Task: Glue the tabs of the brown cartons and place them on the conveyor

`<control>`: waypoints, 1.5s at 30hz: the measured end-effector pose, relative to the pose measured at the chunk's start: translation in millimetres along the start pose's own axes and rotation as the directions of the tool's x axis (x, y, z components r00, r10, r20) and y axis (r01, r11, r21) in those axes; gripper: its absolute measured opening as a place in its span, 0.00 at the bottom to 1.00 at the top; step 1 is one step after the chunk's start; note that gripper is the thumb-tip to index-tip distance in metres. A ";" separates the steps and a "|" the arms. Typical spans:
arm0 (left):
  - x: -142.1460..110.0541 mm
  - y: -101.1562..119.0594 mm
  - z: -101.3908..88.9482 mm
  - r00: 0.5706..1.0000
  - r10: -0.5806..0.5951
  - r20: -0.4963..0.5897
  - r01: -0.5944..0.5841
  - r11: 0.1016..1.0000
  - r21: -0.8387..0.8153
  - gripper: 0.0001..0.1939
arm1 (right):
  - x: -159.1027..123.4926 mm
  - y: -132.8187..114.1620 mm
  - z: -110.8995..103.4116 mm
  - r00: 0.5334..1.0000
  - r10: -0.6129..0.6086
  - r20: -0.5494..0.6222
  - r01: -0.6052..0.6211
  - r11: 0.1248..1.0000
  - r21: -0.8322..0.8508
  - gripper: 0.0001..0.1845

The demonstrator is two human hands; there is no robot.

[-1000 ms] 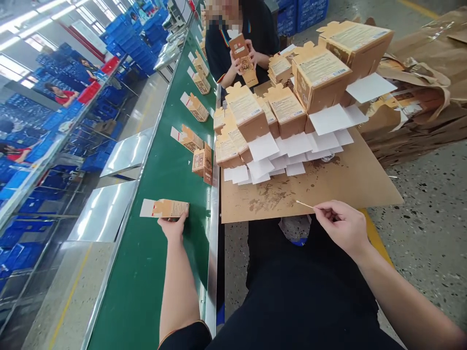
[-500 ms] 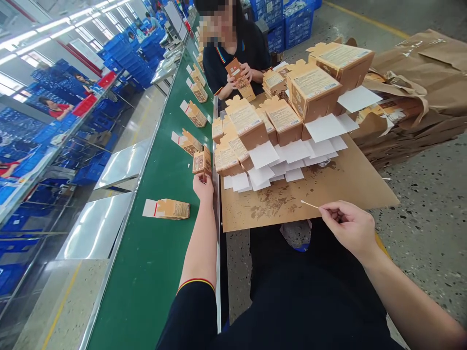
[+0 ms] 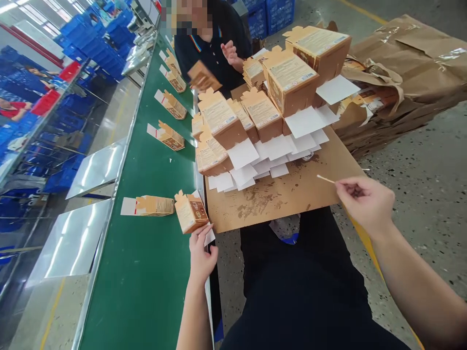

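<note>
My left hand (image 3: 202, 252) is at the near side of a brown-and-cream paper carton (image 3: 190, 213), its fingertips on the lower edge beside a white flap. That carton sits turned at the right edge of the green conveyor belt (image 3: 146, 277), its notched top flaps raised. My right hand (image 3: 367, 203) pinches a cotton swab (image 3: 326, 179), which points left above the brown board. Just left of the held carton, another carton (image 3: 155, 205) lies on the belt, its white flap pointing left.
Piled cartons (image 3: 260, 109) with white flaps hanging out cover the far part of the stained brown board (image 3: 270, 199). A co-worker (image 3: 215, 43) sits beyond, a blurred carton (image 3: 203, 78) near them. More cartons (image 3: 171, 136) stand up the belt. A paper-wrapped stack (image 3: 408, 82) is at right.
My left hand has brought the carton toward me along the belt edge and it has turned. My right hand still pinches the swab. The co-worker's hands have parted.
</note>
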State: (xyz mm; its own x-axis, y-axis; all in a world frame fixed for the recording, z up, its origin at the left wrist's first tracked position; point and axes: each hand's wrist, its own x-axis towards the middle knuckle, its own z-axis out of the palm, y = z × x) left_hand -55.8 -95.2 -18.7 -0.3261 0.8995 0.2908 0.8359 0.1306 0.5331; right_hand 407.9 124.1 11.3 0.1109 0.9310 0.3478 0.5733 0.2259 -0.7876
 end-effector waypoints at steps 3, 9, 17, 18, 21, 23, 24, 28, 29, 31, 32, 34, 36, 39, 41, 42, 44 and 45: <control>9.2 0.6 -13.2 0.979 -0.108 -0.174 0.082 0.986 -0.147 0.19 | 40.4 3.4 3.9 0.999 0.013 0.035 -0.009 0.994 -0.111 0.03; 85.3 -17.4 -30.8 0.680 -0.672 -0.294 0.539 0.730 -0.420 0.17 | 103.8 -7.9 28.3 0.954 -0.039 0.298 0.125 0.952 -0.278 0.09; 96.7 -2.3 -16.1 0.581 -0.803 0.131 0.727 0.440 -0.527 0.19 | 123.0 -9.0 58.8 0.884 -0.026 0.467 0.250 0.870 -0.425 0.09; 88.8 -0.2 -17.0 0.570 -0.815 0.105 0.706 0.421 -0.569 0.20 | 123.6 -9.2 60.3 0.884 -0.024 0.467 0.250 0.868 -0.428 0.09; 65.0 5.8 -25.4 0.613 -0.788 0.059 0.581 0.400 -0.709 0.26 | 122.5 -10.7 56.2 0.885 -0.021 0.466 0.247 0.868 -0.431 0.08; 53.7 13.3 -30.7 0.684 -0.727 0.064 0.475 0.376 -0.796 0.34 | 116.6 -11.1 44.7 0.901 -0.027 0.433 0.230 0.876 -0.424 0.07; 50.2 18.9 -31.4 0.722 -0.688 0.074 0.429 0.361 -0.828 0.38 | 111.3 -10.7 36.7 0.919 -0.035 0.392 0.210 0.886 -0.414 0.07; 51.4 50.8 -10.0 0.824 -0.559 0.091 0.318 0.324 -0.891 0.50 | 72.2 -8.7 5.3 0.992 -0.066 0.112 0.097 0.949 -0.299 0.04; 54.3 58.7 1.0 0.839 -0.537 0.088 0.300 0.322 -0.898 0.52 | 58.3 -9.9 1.2 0.995 -0.070 0.067 0.084 0.965 -0.248 0.04; 60.6 70.7 25.8 0.854 -0.512 0.098 0.298 0.324 -0.898 0.55 | 27.5 -16.6 1.1 0.995 -0.086 0.053 0.092 0.988 -0.120 0.05; 63.4 74.6 38.0 0.853 -0.510 0.114 0.315 0.327 -0.891 0.55 | 11.6 -22.2 5.4 0.991 -0.105 0.080 0.109 0.993 -0.050 0.06; 67.5 78.1 58.3 0.844 -0.516 0.147 0.359 0.339 -0.870 0.55 | -17.9 -36.2 21.6 0.973 -0.149 0.176 0.137 0.987 0.079 0.07; 69.8 77.6 70.9 0.842 -0.520 0.146 0.380 0.377 -0.845 0.55 | -40.3 -50.3 44.8 0.937 -0.198 0.289 0.151 0.973 0.174 0.09; 71.0 75.1 77.0 0.855 -0.504 0.120 0.386 0.464 -0.798 0.52 | -57.5 -63.6 81.1 0.881 -0.259 0.397 0.160 0.951 0.266 0.11; 70.9 75.1 76.8 0.862 -0.497 0.105 0.387 0.507 -0.770 0.49 | -61.8 -65.7 100.0 0.858 -0.285 0.427 0.170 0.942 0.289 0.12; 70.6 75.8 76.6 0.864 -0.494 0.098 0.385 0.523 -0.760 0.48 | -63.3 -65.4 107.0 0.848 -0.296 0.439 0.177 0.940 0.292 0.12; 69.6 78.0 77.5 0.866 -0.494 0.080 0.380 0.545 -0.747 0.47 | -66.8 -63.3 116.6 0.826 -0.319 0.466 0.195 0.935 0.295 0.12; 69.1 79.1 78.8 0.866 -0.494 0.073 0.377 0.551 -0.744 0.46 | -69.0 -62.1 119.6 0.815 -0.328 0.478 0.203 0.934 0.296 0.12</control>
State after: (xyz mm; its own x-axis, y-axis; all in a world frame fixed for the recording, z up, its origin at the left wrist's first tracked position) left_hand 22.6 10.2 -19.1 -0.6630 0.7453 -0.0697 0.0092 0.1013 0.9948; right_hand 267.6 80.2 -24.6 -0.4857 0.8214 0.2989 0.3178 0.4845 -0.8150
